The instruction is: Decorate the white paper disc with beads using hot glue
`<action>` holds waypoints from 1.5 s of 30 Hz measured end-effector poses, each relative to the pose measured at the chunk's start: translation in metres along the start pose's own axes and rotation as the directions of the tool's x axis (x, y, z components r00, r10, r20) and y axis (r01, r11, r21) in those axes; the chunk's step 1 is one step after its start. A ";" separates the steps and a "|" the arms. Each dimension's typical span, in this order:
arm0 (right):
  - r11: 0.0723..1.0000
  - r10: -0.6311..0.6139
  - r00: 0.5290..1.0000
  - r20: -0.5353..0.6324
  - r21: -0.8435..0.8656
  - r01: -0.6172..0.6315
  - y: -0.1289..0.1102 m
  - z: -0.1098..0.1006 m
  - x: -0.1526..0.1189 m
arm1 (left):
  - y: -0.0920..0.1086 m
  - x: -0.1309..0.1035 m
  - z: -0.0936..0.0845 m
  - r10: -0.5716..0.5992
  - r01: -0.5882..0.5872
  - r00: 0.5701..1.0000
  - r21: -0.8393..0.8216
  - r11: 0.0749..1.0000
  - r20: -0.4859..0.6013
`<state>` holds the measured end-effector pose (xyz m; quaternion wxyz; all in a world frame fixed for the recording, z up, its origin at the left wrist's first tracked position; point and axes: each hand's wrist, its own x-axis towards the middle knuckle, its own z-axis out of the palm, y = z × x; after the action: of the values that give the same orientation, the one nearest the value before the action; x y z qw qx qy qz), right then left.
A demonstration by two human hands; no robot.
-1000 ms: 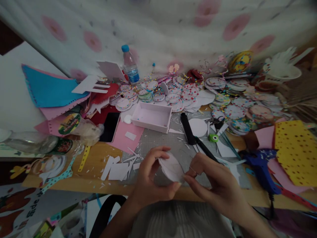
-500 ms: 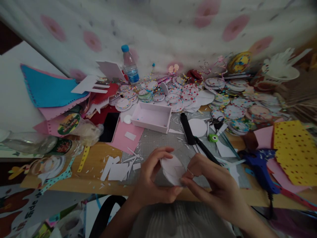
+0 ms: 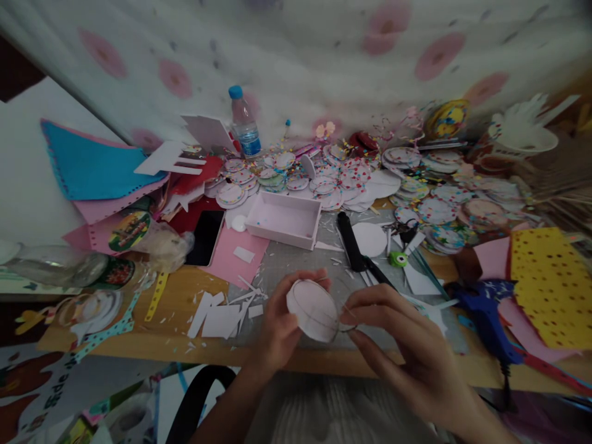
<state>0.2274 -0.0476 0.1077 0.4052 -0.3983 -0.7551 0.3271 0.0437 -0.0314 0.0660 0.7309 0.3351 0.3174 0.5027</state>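
Observation:
My left hand [image 3: 279,330] is closed round a round white paper disc [image 3: 315,308], gripping it by its edge. The disc is tilted, and a thin curved line runs across its face. At the disc's right edge, my right hand [image 3: 407,345] pinches a thin thread-like strand [image 3: 349,328] between thumb and fingers. Whether the strand is thread or fine wire is too small to tell. Beyond both hands lies a grey cutting mat [image 3: 296,265], with a shallow white box [image 3: 283,217] standing on it.
A black-handled tool [image 3: 350,242] lies beside a white paper circle [image 3: 370,239]. White paper scraps [image 3: 222,320] are strewn at left, near a phone [image 3: 206,237]. Decorated discs [image 3: 337,179] are heaped at the back by a water bottle [image 3: 245,123]. A blue glue gun [image 3: 485,314] rests at right.
The disc has shifted slightly left and turned so that its face shows more fully. My left thumb has moved up onto it. My right fingers have opened out a little, still at the strand.

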 end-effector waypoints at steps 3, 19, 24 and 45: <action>1.000 0.013 1.000 -0.025 -0.024 -0.014 0.004 -0.002 0.000 | -0.001 0.001 0.001 -0.164 0.165 0.986 -0.178 0.970 0.016; 0.999 -0.006 0.996 0.089 -0.047 0.011 0.012 0.000 0.002 | -0.009 -0.001 0.002 -0.339 0.356 0.934 -0.266 0.896 0.112; 0.999 0.017 0.991 0.130 -0.048 -0.010 0.011 0.001 0.000 | -0.008 -0.001 0.002 -0.369 0.381 0.925 -0.228 0.896 0.095; 0.985 0.160 0.969 -0.186 -0.042 -0.170 0.017 -0.034 0.004 | -0.021 -0.004 -0.013 -0.397 0.421 0.907 -0.229 0.878 0.142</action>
<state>0.2610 -0.0304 0.1109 0.4324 -0.4994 -0.6882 0.3000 0.0433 -0.0392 0.0419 0.8710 0.1862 0.2805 0.3577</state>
